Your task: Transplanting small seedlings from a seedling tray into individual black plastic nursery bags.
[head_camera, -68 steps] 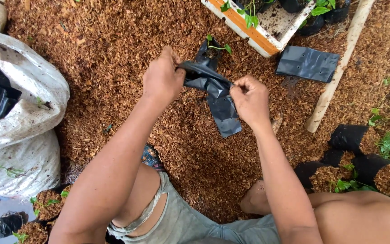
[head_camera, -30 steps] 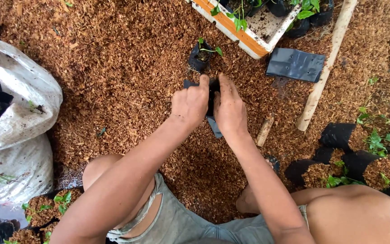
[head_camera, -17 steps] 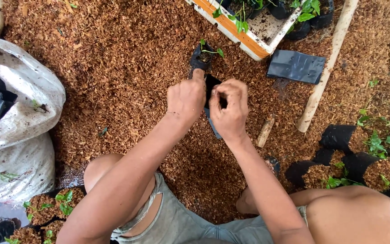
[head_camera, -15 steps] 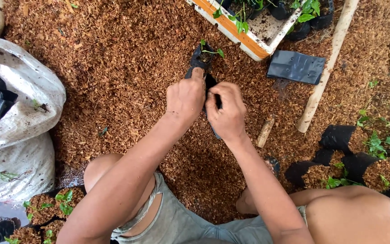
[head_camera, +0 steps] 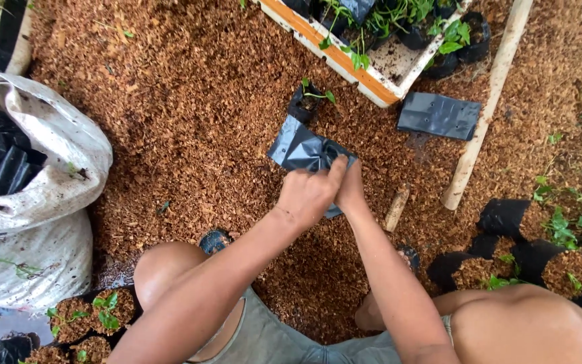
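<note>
A crumpled black plastic grow bag (head_camera: 302, 149) lies partly opened over the brown husk mulch in the middle of the view. My left hand (head_camera: 309, 195) grips its near edge with fingers curled. My right hand (head_camera: 351, 191) is pressed against the left one and pinches the same bag, its fingers mostly hidden. Just beyond the bag stands a small black bag with a green seedling (head_camera: 306, 101).
A white sack (head_camera: 42, 195) holding black bags sits at the left. A white and orange crate (head_camera: 345, 57) of seedlings is at the top. A flat black bag (head_camera: 439, 116) and a wooden pole (head_camera: 483, 108) lie right. Filled seedling bags (head_camera: 547, 259) stand at right and bottom left.
Both hands have drawn back toward my body, and the black bag, earlier hidden between them, now spreads out beyond the fingers. The view has shifted slightly.
</note>
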